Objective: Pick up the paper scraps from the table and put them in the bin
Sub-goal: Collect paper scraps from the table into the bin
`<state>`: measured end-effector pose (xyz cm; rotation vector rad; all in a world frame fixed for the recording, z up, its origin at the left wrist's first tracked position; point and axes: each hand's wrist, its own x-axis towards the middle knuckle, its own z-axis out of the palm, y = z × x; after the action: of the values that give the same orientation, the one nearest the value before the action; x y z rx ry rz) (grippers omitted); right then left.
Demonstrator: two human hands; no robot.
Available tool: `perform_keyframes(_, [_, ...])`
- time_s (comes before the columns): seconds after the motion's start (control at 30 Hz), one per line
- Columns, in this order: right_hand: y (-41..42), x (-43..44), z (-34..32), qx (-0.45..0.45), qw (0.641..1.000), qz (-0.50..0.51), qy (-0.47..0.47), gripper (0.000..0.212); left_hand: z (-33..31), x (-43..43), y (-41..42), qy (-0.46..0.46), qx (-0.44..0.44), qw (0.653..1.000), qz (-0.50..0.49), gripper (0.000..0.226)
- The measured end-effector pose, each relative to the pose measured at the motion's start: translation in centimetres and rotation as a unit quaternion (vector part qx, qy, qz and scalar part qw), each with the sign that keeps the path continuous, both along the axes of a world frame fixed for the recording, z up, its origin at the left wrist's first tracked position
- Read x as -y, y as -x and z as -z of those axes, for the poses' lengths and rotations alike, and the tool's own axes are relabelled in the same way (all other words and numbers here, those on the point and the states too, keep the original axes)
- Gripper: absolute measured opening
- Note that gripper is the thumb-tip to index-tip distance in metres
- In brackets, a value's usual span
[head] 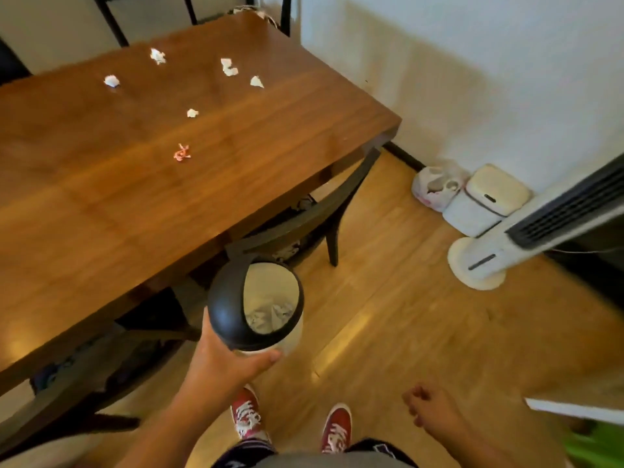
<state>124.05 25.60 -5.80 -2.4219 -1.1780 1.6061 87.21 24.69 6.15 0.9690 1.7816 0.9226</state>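
My left hand (233, 361) grips the round black-lidded white bin (256, 305); right hand (427, 405) loosely curled, empty. Crumpled white paper scraps (229, 67) lie well away across the wooden desk (101, 197); tilted, the bin could spill.

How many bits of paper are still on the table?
6: five white crumpled scraps across the brown wooden table's far end, one pink scrap nearer.

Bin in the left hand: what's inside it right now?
The bin held by the left hand contains crumpled white paper at its bottom, showing through the opening. The black lid covers the left part, so anything beneath it is hidden.
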Motion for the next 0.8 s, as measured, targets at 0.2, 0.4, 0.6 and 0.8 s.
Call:
perform_keyframes(0.2, [-3.5,-4.0,-0.5,-0.009,0.999,-0.031,-0.013,0.015,-1.0,-3.9,-2.9,-0.049,-0.041,0.998,0.009,0.141])
perform_keyframes(0.4, [-2.2,-13.0,-2.1,-0.031,0.994,-0.064,-0.078,0.013,-2.3,-11.1,-1.0,-0.107,-0.049,0.993,0.008,0.135])
perform_keyframes(0.6, [1.8,-24.9,-6.1,-0.082,0.982,-0.104,-0.134,0.012,-2.4,-21.0,2.8,-0.149,-0.040,0.988,-0.027,0.129])
perform_keyframes(0.8, [8.4,-36.0,-13.0,-0.098,0.955,-0.122,-0.254,0.005,-1.8,-28.3,6.4,-0.137,-0.028,0.989,-0.055,0.118])
